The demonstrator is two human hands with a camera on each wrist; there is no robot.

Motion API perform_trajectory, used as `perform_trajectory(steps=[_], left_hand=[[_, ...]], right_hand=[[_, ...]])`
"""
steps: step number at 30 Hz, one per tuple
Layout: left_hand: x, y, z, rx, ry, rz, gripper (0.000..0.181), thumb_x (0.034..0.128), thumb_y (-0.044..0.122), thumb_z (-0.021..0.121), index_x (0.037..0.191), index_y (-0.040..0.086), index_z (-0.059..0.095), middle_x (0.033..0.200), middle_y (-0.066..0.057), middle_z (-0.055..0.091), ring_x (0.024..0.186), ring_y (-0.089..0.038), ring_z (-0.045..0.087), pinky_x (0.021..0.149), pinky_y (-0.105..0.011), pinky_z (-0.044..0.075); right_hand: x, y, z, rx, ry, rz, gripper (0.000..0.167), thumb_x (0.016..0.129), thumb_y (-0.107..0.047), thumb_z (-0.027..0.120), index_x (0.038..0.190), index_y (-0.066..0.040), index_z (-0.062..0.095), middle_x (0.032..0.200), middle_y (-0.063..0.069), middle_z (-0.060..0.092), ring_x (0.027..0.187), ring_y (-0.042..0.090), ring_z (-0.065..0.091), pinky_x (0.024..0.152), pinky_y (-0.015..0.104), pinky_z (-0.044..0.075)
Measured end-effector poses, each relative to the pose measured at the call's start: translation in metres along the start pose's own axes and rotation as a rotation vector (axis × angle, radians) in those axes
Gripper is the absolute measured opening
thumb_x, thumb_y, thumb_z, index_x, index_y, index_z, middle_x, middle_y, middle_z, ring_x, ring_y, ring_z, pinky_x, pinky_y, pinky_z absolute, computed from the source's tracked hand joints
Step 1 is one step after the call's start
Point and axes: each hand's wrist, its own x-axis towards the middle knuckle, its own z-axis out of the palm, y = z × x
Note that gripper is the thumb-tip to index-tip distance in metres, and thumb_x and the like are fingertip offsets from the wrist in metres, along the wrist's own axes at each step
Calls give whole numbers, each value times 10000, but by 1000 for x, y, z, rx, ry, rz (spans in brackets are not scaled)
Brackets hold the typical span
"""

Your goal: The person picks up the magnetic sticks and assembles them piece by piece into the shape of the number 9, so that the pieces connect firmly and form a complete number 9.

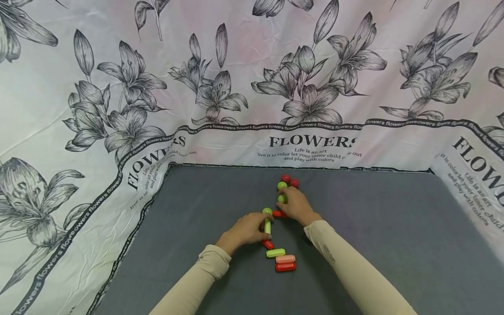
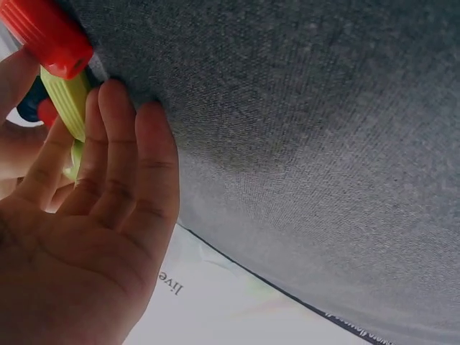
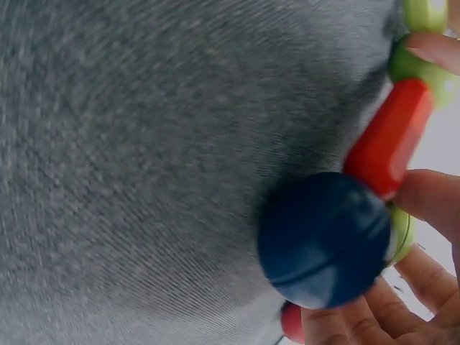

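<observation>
My left hand point(image 1: 246, 228) pinches a green rod point(image 1: 267, 226) lying lengthwise on the grey cloth. A green ball point(image 1: 267, 211) adjoins its far end; in the right wrist view a left fingertip touches that ball. A red rod point(image 1: 267, 244) lies at the near end, large in the left wrist view above the thumb. My right hand point(image 1: 298, 204) holds another green ball point(image 1: 281, 199) between thumb and fingers. Between the two balls runs a red rod point(image 3: 389, 140), partly hidden by the right thumb in the head view. A dark blue ball point(image 3: 323, 241) sits close to the right hand.
Beyond the right hand, a green ball point(image 1: 281, 185) and two red balls, one red ball point(image 1: 285, 178) farthest, sit together. Toward me lie a green rod point(image 1: 275, 253), a pink rod point(image 1: 285, 259) and a red rod point(image 1: 285, 267). A flower-printed curtain point(image 1: 220, 144) borders the grey surface.
</observation>
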Motion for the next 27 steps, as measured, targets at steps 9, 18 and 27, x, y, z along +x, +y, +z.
perform_trajectory(steps=[9, 18, 27], left_hand=[[4, 0, 1, 17, -7, -4, 460, 846, 319, 814, 1265, 207, 661, 919, 33, 643, 758, -66, 543, 667, -248, 434], [7, 3, 2, 23, -24, 5, 476, 816, 307, 843, 1245, 195, 668, 852, 38, 623, 704, -61, 520, 632, -239, 420], [8, 5, 1, 34, -38, -2, 454, 814, 248, 841, 1230, 202, 667, 836, 38, 607, 703, -70, 517, 633, -249, 415]], right_hand=[[-15, -4, -9, 68, 118, -93, 355, 900, -200, 748, 1195, -24, 658, 1093, 162, 658, 863, 250, 581, 775, 416, 478], [-44, -15, -11, 186, 195, -154, 345, 888, -190, 772, 1178, -32, 668, 1075, 119, 675, 913, 250, 654, 793, 403, 548], [-67, -18, -11, 239, 207, -135, 355, 882, -193, 783, 1181, -42, 666, 1078, 95, 680, 865, 237, 634, 739, 323, 507]])
